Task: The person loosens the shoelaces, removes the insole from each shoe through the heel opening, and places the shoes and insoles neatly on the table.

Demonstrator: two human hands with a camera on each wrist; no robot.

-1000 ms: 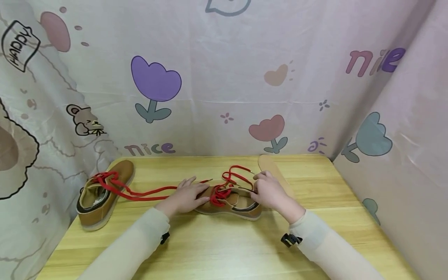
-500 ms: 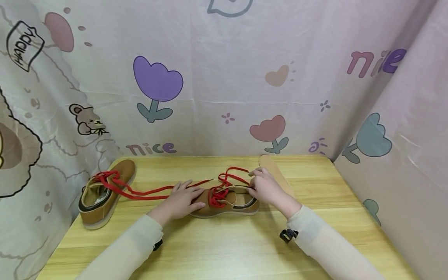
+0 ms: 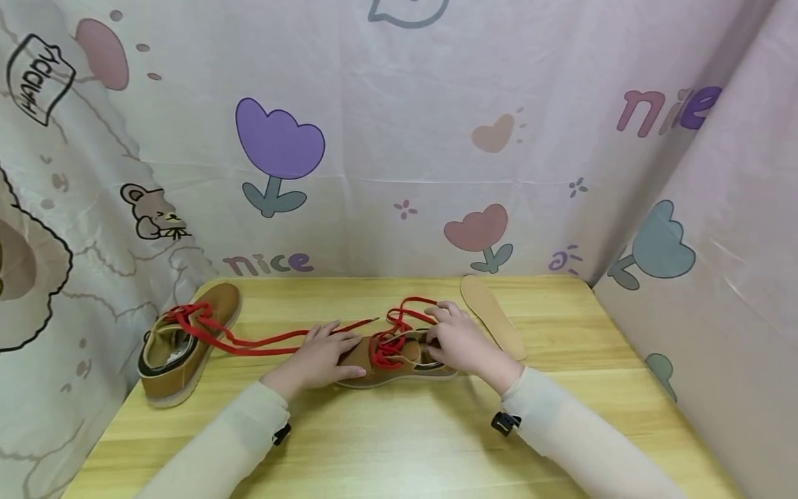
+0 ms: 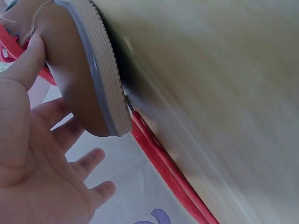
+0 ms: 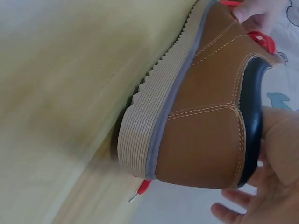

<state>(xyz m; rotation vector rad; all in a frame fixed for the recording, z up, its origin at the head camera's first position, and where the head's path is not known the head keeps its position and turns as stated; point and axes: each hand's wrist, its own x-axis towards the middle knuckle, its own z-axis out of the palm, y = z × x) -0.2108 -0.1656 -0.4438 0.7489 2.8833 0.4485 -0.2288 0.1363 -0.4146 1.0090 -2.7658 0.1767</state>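
A brown lace-up shoe (image 3: 399,374) with loose red laces lies in the middle of the table, its toe to the left. My left hand (image 3: 321,357) holds the toe, thumb on the near side and fingers over the far side; the outer fingers spread past the toe in the left wrist view. At the shoe's opening, my right hand (image 3: 461,339) reaches in near the heel. The thumb goes behind the dark collar (image 5: 252,98) in the right wrist view, and other fingers stick out beyond the heel. I cannot tell whether its hidden fingertips pinch anything.
A tan insole (image 3: 495,322) lies behind my right hand. A second brown shoe (image 3: 187,350) stands at the left edge, its red laces (image 3: 262,346) trailing across the table (image 3: 399,443) towards my left hand. Printed curtains (image 3: 386,138) hang at the back and sides.
The shoe has shifted slightly left. My right hand has moved left from the heel rim into the opening, uncovering more of the insole behind. My left hand has moved slightly left and stays on the toe.
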